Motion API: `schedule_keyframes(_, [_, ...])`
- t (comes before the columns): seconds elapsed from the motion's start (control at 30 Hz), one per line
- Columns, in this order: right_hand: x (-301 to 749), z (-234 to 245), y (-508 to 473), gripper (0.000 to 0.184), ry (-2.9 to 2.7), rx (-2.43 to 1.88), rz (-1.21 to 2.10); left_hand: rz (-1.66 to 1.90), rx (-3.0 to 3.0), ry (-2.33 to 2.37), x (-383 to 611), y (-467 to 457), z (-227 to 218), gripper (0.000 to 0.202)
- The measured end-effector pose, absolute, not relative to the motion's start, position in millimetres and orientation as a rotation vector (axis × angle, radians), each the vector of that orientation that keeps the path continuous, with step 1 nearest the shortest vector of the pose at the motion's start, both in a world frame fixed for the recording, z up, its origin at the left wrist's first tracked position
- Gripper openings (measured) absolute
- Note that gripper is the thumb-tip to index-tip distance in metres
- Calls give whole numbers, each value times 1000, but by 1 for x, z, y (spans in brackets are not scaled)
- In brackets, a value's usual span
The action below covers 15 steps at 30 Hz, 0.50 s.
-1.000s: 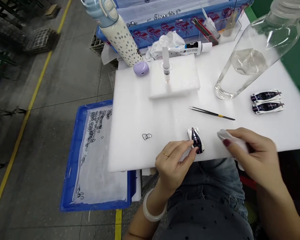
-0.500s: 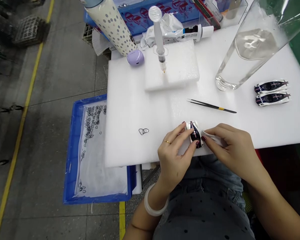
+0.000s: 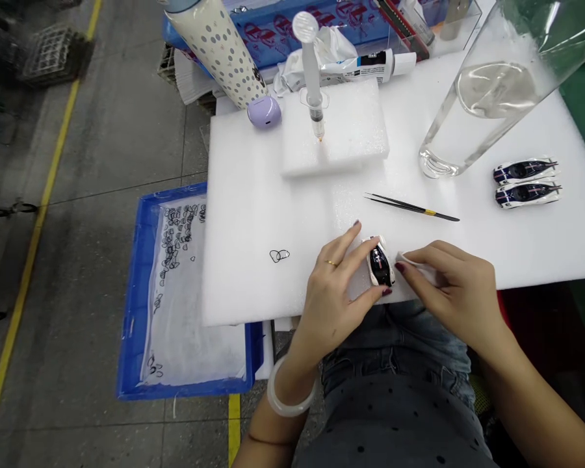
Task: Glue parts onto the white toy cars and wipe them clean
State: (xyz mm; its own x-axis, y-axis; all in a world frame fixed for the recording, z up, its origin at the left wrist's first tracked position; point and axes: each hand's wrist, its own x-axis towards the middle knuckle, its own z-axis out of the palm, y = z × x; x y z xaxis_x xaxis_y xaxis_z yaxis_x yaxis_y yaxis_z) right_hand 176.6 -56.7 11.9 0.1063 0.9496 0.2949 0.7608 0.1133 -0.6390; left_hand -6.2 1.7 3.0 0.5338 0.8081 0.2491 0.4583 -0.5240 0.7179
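Observation:
A small white and dark-blue toy car (image 3: 381,263) lies on the white foam board close to its front edge. My left hand (image 3: 334,292) grips it by the ends, index finger at the far end and thumb at the near end, middle finger lifted away. Just right of the car, my right hand (image 3: 451,286) pinches a folded white cloth (image 3: 426,268), mostly hidden by the fingers. The cloth's tip is slightly apart from the car. Beyond the hands lie black tweezers (image 3: 412,207) with a yellow band.
Two similar toy cars (image 3: 526,194) sit at right, near a large clear bottle (image 3: 461,140). A syringe (image 3: 313,84) stands in a foam block (image 3: 355,140). Two thin black loops (image 3: 279,255) lie at left. A blue tray (image 3: 131,312) of such loops is lower left.
My left middle finger has lifted off the car, and the index finger and thumb have shifted to its ends. The cloth in my right hand has drawn slightly away from the car.

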Motion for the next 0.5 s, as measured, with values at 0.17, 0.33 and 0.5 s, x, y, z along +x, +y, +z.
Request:
schedule_keyframes(0.17, [175, 0, -66, 24, -1902, -1441, 6, 593, 2251, 767, -12, 18, 6, 56])
schedule_keyframes(0.33, [175, 0, -66, 20, -1949, -1555, -98, 652, 2242, 832, -9, 15, 2, 55])
schedule_keyframes(0.5, [201, 24, -55, 27, -1747, -1761, -135, 701, 2228, 884, -9, 13, -1, 56])
